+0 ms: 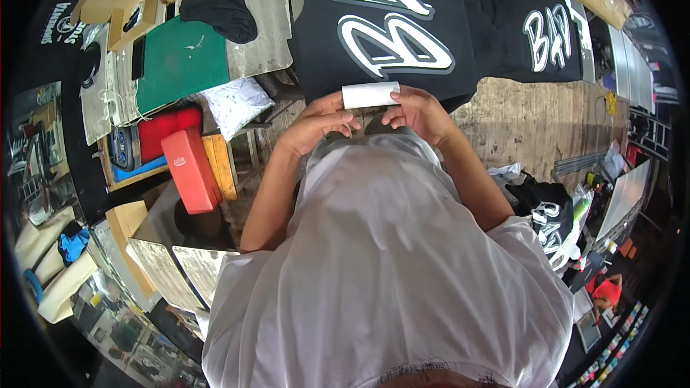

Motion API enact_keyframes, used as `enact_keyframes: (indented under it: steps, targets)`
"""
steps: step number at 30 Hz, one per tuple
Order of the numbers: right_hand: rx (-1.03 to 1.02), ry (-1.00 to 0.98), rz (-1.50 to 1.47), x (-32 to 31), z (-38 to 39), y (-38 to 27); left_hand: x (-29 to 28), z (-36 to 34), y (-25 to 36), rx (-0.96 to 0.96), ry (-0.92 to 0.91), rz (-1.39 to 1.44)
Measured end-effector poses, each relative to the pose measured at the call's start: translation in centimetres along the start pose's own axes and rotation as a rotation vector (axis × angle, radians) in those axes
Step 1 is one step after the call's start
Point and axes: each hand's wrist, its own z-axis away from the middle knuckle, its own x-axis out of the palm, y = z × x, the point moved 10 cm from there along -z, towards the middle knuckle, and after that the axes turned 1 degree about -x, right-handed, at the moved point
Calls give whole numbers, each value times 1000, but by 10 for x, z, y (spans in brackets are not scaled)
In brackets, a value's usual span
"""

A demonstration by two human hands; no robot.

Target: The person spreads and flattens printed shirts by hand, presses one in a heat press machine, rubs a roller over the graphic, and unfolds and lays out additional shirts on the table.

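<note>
A small white roll, looking like paper or film, lies level between my two hands, in front of my body. My left hand grips its left end between thumb and fingers, the other fingers curled beneath. Its right end is pinched by my right hand. Just beyond the roll, a black T-shirt with large white and grey lettering is spread flat. To its right a second black shirt with similar lettering lies on a board. The undersides of both hands are partly hidden.
At left are a green cutting mat, a crumpled black cloth, an open cardboard box, a plastic-wrapped white packet and a red box. A bagged black garment sits at right. Someone in red is farther off.
</note>
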Motion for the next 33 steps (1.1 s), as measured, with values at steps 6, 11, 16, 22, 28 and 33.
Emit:
enact_keyframes:
  steps: [6,11,16,22,28,33]
  targets:
    - [64,-108,-166,-16,-36,-12,-65,-7,-2,154,644,141]
    - [224,-187,-262,-36,-82,-38,-78,-4,-15,267,812,258]
    - [87,-83,-172,-66,-151,-112,-32,-29,43,309,929,-809]
    - [18,-159,-202,-14,-133,-119,-5,-47,70,587,1028,-1401]
    - [163,-235,-130,-37,-158,-96,-8,-40,51,572,1027,-1409]
    - [4,-47,74,-59,-217,-173,-2,-55,45,400,953,-1610]
